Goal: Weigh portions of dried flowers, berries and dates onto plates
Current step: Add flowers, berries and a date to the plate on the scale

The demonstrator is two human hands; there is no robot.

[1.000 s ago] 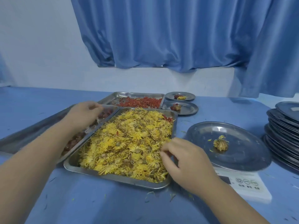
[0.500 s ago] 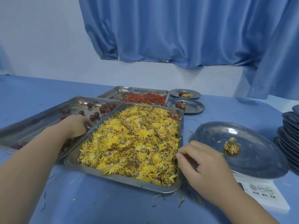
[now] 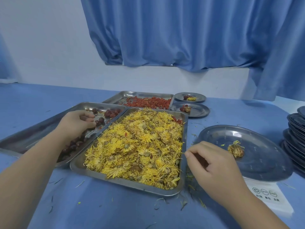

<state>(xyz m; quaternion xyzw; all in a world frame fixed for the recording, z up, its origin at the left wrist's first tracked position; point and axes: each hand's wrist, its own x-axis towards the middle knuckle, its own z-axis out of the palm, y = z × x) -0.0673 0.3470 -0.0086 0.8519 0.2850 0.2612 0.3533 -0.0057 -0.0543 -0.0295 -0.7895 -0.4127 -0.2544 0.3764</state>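
A steel tray [image 3: 132,184] heaped with yellow dried flowers [image 3: 137,142] lies in front of me. To its left, a tray [image 3: 33,136] holds dark red dates [image 3: 112,112]. My left hand [image 3: 76,123] reaches into it, fingers curled down around a date. My right hand [image 3: 212,164] hovers loosely curled beside the flower tray's right rim, and I see nothing in it. Right of that hand, a steel plate [image 3: 267,164] sits on a white scale [image 3: 267,197] with one dried flower [image 3: 236,150] on it. Red berries [image 3: 148,102] fill a tray behind.
Two small plates [image 3: 199,96] [image 3: 200,111], each with a small portion, stand behind the flower tray. A stack of empty plates [image 3: 295,138] is at the right edge. Petal scraps litter the blue tablecloth [image 3: 115,212]. A blue curtain hangs behind.
My right hand left the flower tray and moved right, to the gap beside the plate on the scale. My left hand stayed in the date tray, its fingers closing on the dates.
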